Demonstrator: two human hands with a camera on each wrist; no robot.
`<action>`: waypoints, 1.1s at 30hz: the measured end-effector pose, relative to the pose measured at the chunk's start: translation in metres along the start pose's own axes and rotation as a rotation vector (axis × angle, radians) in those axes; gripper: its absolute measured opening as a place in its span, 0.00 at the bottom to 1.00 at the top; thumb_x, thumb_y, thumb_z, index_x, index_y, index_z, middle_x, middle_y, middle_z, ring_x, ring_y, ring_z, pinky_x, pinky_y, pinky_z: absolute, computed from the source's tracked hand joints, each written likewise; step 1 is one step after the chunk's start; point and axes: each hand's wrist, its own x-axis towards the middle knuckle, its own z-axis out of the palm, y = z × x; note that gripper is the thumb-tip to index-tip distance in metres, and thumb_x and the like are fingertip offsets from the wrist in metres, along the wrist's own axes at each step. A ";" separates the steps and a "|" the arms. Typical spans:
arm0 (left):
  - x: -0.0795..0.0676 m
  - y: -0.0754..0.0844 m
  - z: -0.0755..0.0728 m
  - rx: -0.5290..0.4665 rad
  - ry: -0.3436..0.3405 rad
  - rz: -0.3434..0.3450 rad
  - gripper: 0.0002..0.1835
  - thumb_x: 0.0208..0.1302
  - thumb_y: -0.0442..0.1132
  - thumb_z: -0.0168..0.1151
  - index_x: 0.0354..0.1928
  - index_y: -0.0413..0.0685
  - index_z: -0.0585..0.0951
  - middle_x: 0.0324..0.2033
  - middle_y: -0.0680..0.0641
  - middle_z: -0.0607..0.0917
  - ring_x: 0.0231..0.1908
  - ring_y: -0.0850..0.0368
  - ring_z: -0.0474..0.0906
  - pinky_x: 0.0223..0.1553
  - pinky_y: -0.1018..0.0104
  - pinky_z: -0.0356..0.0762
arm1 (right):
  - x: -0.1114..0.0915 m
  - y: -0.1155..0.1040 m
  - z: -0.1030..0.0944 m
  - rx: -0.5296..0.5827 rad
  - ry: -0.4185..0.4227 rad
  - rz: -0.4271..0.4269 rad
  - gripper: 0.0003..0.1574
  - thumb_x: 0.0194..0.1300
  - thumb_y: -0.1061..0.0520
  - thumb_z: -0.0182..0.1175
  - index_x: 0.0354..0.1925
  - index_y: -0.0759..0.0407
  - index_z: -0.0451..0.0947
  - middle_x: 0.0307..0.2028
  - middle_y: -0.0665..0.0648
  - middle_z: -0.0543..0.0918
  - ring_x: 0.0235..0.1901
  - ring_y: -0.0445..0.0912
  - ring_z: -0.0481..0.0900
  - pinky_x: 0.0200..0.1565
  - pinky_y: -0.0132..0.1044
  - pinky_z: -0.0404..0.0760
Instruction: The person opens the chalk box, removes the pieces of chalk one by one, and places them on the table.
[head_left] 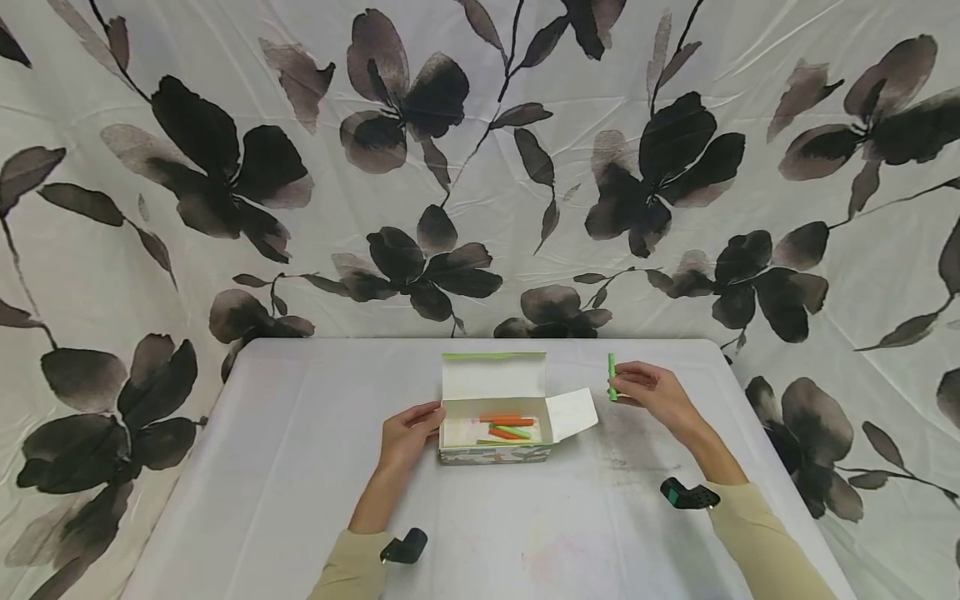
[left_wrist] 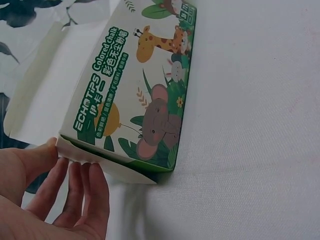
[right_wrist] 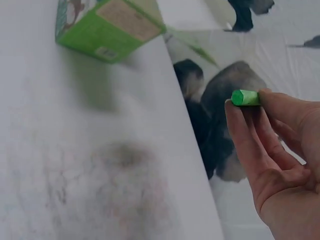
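A chalk box (head_left: 495,454) with cartoon animals and "Colored chalk" on its front stands on the table, its lid raised and its right end flap (head_left: 572,413) folded out. Inside lie several orange and green chalk sticks (head_left: 506,419). At the box's left end, my left hand (head_left: 408,435) holds the end flap (left_wrist: 107,167), thumb at the top corner and fingers against the outside. To the right of the box, my right hand (head_left: 658,396) pinches a green chalk stick (head_left: 612,377) between thumb and fingers, upright in the head view.
A white cloth covers the table (head_left: 300,467). Dark smudges (right_wrist: 125,155) mark it below the right hand, and a faint pink stain (head_left: 558,554) shows near the front. Behind the table hangs a floral curtain (head_left: 525,208). Each wrist wears a black camera (head_left: 405,547).
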 end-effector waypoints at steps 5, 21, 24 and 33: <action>0.002 -0.002 -0.001 -0.002 -0.003 0.007 0.18 0.67 0.35 0.71 0.55 0.33 0.84 0.46 0.38 0.87 0.48 0.44 0.85 0.42 0.65 0.86 | -0.005 0.016 -0.009 -0.025 0.033 0.042 0.37 0.74 0.51 0.65 0.68 0.74 0.67 0.57 0.70 0.80 0.45 0.37 0.86 0.52 0.36 0.85; 0.000 -0.004 -0.002 -0.005 0.000 0.007 0.18 0.66 0.35 0.71 0.54 0.34 0.85 0.45 0.38 0.87 0.43 0.50 0.87 0.42 0.63 0.87 | -0.017 0.068 -0.004 -0.149 0.108 0.166 0.37 0.72 0.45 0.66 0.65 0.69 0.74 0.53 0.63 0.85 0.45 0.37 0.84 0.52 0.33 0.82; 0.001 -0.005 -0.002 0.004 -0.002 0.009 0.18 0.67 0.36 0.71 0.55 0.33 0.84 0.46 0.38 0.87 0.43 0.50 0.87 0.43 0.63 0.87 | -0.017 0.075 -0.002 -0.146 0.117 0.187 0.34 0.72 0.47 0.67 0.64 0.71 0.74 0.51 0.63 0.86 0.45 0.40 0.85 0.49 0.31 0.83; 0.001 -0.004 -0.003 0.005 -0.004 0.005 0.18 0.67 0.36 0.71 0.55 0.34 0.84 0.45 0.39 0.87 0.41 0.54 0.86 0.40 0.69 0.85 | -0.015 0.079 0.006 -0.281 0.157 0.130 0.23 0.70 0.57 0.68 0.53 0.75 0.80 0.41 0.64 0.88 0.39 0.47 0.87 0.40 0.35 0.87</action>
